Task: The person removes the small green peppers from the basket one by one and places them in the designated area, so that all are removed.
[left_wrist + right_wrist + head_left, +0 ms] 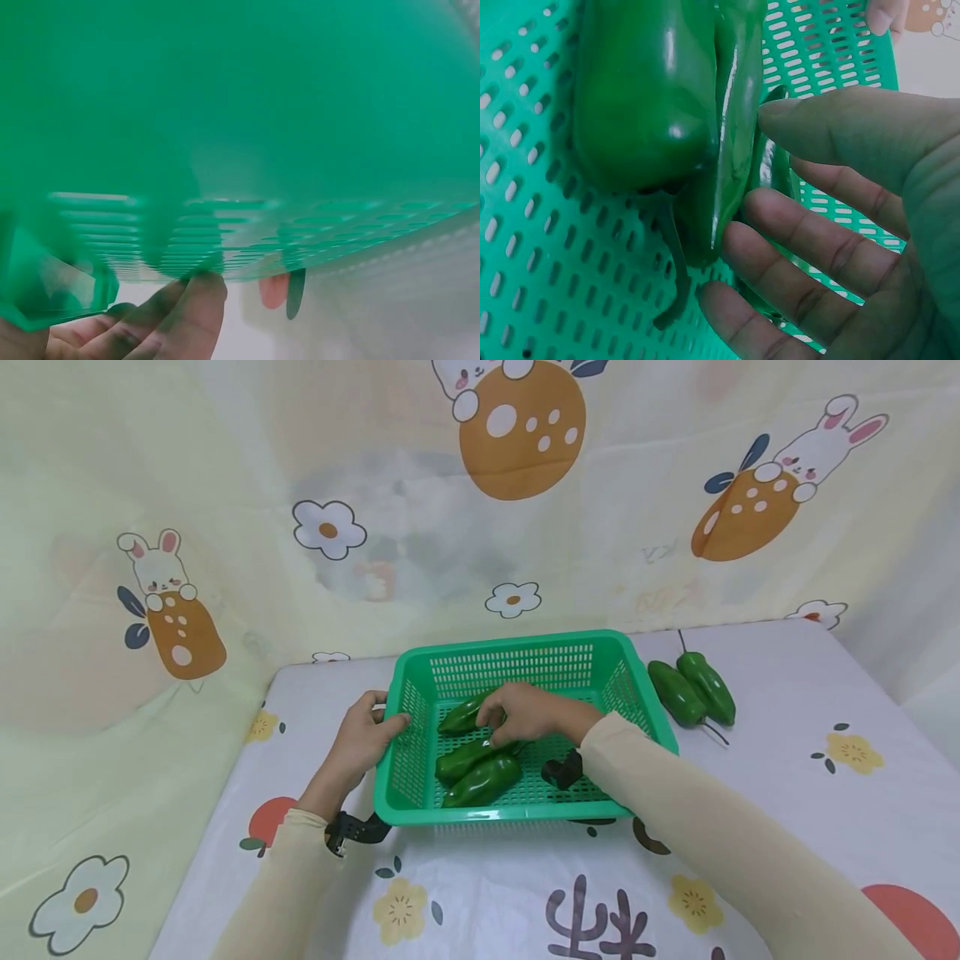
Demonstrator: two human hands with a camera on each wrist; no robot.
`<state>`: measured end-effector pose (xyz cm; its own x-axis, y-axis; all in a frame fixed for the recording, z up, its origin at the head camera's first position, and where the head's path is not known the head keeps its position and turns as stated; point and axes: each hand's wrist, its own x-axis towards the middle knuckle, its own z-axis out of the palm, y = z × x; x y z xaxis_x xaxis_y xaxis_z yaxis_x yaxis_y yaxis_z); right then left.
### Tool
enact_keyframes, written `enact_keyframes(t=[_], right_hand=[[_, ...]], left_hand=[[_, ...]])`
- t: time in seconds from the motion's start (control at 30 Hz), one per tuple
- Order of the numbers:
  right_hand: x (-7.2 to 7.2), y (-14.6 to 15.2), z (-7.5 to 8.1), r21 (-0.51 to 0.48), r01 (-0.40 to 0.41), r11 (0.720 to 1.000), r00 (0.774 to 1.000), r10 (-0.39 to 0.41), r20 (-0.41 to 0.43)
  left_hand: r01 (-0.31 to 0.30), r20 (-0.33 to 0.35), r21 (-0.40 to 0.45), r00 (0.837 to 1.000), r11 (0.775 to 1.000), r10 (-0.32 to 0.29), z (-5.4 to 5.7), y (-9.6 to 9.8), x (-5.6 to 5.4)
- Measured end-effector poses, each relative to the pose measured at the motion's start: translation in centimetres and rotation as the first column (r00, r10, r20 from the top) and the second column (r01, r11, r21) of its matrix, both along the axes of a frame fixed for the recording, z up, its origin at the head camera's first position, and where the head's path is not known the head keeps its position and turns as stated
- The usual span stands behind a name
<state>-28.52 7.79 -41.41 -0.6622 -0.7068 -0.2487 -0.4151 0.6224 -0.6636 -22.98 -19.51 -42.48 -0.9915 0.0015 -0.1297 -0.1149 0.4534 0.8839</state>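
Observation:
A green plastic basket with slotted walls stands on the table, several green peppers inside it. My left hand grips the basket's left rim, thumb over the edge and the other fingers along the outer wall. Inside the basket my right hand reaches in among the peppers, fingers slightly bent and spread. Its thumb and fingertips are right at the middle pepper in the right wrist view. A nearer pepper with a curved stem lies beside that one. Another pepper lies towards the back, partly hidden by the right hand.
Two more green peppers, one in front and one behind, lie on the table right of the basket. A patterned cloth covers the table, and a printed curtain hangs behind and at the left.

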Motion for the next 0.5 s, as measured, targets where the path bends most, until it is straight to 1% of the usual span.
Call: enact_keyframes(t=[0.23,0.5], right_hand=[[-0.42,-0.55,-0.60,0.026,-0.021,0.999,1.000,0.021,0.021],[-0.75,-0.94,-1.06,0.057,-0.040,0.998,0.998,0.037,0.052]], left_hand=[[-0.008,0.005,0.016,1.000,1.000,0.008,-0.30,-0.13,-0.02],[-0.012,0.008,0.015,1.000,1.000,0.011,-0.32,-0.05,-0.07]])
